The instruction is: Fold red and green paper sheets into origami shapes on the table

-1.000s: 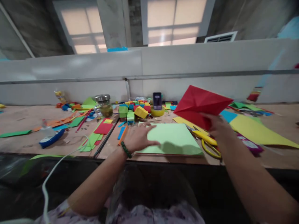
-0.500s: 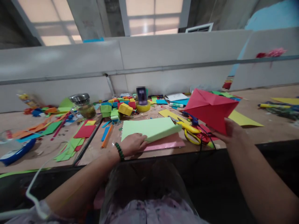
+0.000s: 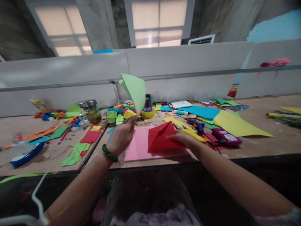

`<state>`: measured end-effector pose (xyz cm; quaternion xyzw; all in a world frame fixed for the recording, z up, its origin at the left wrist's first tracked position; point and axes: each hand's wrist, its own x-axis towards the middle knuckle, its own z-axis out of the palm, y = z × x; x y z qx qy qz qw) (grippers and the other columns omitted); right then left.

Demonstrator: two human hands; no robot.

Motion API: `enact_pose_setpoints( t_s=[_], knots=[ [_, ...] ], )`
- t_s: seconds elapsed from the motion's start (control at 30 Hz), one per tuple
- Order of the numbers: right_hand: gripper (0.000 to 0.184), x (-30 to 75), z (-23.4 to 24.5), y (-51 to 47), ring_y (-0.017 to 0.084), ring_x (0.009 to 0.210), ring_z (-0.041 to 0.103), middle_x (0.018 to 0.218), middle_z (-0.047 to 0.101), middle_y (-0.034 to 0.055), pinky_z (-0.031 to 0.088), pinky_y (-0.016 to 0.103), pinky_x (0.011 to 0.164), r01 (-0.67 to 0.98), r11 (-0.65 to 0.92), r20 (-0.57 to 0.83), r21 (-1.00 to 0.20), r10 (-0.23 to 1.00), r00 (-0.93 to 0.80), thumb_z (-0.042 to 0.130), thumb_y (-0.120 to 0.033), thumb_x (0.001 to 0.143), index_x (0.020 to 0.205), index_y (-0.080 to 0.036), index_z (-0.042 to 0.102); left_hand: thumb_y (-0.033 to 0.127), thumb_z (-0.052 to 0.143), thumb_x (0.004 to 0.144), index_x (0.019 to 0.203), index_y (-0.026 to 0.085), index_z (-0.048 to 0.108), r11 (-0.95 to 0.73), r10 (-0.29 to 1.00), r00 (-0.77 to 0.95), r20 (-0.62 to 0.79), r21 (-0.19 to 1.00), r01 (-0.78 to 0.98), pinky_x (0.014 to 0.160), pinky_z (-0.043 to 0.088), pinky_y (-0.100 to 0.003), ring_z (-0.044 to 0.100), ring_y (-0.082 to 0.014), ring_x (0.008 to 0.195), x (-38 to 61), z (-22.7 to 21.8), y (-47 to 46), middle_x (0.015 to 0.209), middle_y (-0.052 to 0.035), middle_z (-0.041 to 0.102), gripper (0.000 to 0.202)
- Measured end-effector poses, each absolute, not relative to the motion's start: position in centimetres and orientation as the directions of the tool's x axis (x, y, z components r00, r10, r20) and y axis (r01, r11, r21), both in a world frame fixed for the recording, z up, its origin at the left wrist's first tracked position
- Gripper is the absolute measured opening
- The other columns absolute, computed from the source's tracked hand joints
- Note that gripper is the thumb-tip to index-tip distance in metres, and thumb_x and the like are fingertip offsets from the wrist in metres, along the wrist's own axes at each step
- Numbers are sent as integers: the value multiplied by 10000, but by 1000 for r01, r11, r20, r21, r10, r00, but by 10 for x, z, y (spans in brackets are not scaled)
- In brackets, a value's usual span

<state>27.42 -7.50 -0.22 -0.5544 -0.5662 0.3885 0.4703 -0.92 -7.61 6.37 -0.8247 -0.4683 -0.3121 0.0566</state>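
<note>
My left hand [image 3: 124, 135] is closed on the lower end of a light green paper sheet [image 3: 135, 91], which stands up and curls above the table. In my right hand [image 3: 182, 138] is a red folded paper [image 3: 162, 138] with crossing creases, held by its right edge over a pink sheet [image 3: 138, 144]. The pink sheet lies flat at the table's front, partly covered by the red paper. Just beyond my right hand are yellow-handled scissors [image 3: 195, 135], partly hidden.
Left of the hands stand a lidded glass jar [image 3: 90, 113] and several small paper cubes [image 3: 111, 116]. A blue glue gun [image 3: 197, 124], a magenta box [image 3: 227, 138] and a yellow sheet [image 3: 240, 124] lie to the right. A white cable [image 3: 37, 197] hangs at the lower left.
My left hand has lifted the green sheet off the pink one and up to the left. My right hand has brought the red folded paper left and down, over the pink sheet.
</note>
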Motion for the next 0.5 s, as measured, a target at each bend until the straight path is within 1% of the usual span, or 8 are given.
enact_pose_setpoints(
  t_s=[0.1, 0.13, 0.2, 0.27, 0.3, 0.37, 0.43, 0.5],
  knots=[
    [224, 269, -1, -64, 295, 675, 676, 572, 675, 82, 557, 424, 616, 524, 21, 72, -851, 994, 77, 811, -311, 580, 669, -169, 663, 115, 337, 924, 1299, 209, 531, -644, 742, 603, 295, 62, 762, 929, 470, -271, 594, -211, 1139, 12, 56, -83, 1253, -87, 630, 433],
    [231, 273, 3, -64, 321, 734, 678, 594, 676, 95, 552, 456, 665, 601, 8, 82, -800, 992, 96, 811, -316, 588, 685, -165, 665, 89, 339, 913, 1312, 193, 515, -669, 729, 651, 212, 22, 743, 941, 468, -279, 582, -213, 1151, 19, 50, -86, 1260, -101, 620, 449],
    [219, 285, 13, -67, 376, 901, 657, 731, 704, 146, 511, 533, 795, 726, 0, 139, -687, 981, 132, 782, -303, 632, 757, -154, 680, 67, 370, 891, 1299, 144, 515, -701, 707, 696, 126, -11, 713, 920, 487, -306, 589, -230, 1117, 31, 34, -90, 1208, -134, 632, 439],
    [224, 295, 24, -76, 392, 1098, 585, 1004, 699, 190, 430, 572, 938, 808, 15, 220, -590, 965, 143, 694, -295, 730, 904, -154, 694, 86, 453, 859, 1268, 123, 531, -718, 692, 716, 96, -16, 696, 863, 516, -337, 600, -262, 1073, 39, 20, -94, 1137, -141, 651, 418],
    [249, 297, 30, -82, 376, 1180, 538, 1142, 664, 187, 391, 563, 997, 839, 44, 266, -542, 956, 122, 633, -295, 786, 989, -163, 688, 105, 499, 840, 1259, 123, 536, -724, 687, 722, 85, -18, 690, 838, 524, -348, 601, -276, 1061, 42, 14, -96, 1116, -140, 655, 421],
    [324, 294, 41, -96, 327, 1267, 474, 1312, 582, 154, 359, 518, 1058, 895, 172, 401, -410, 916, 8, 526, -293, 867, 1146, -179, 645, 123, 540, 823, 1262, 136, 533, -723, 688, 722, 77, -21, 691, 818, 526, -353, 599, -286, 1061, 43, 8, -97, 1112, -137, 653, 439],
    [357, 285, 50, -113, 303, 1256, 482, 1324, 575, 148, 377, 490, 1053, 919, 316, 607, -237, 786, -114, 488, -289, 902, 1219, -170, 603, 120, 498, 852, 1291, 146, 512, -699, 711, 698, 86, -21, 715, 816, 520, -339, 609, -271, 1056, 41, 9, -95, 1126, -135, 653, 440],
    [274, 274, 55, -131, 287, 1123, 566, 1162, 658, 148, 437, 463, 980, 907, 402, 795, -126, 588, -151, 514, -274, 907, 1130, -169, 635, 117, 400, 903, 1336, 135, 473, -647, 757, 645, 104, -17, 762, 787, 518, -327, 643, -251, 1000, 36, 14, -91, 1116, -141, 665, 440]
  ],
)
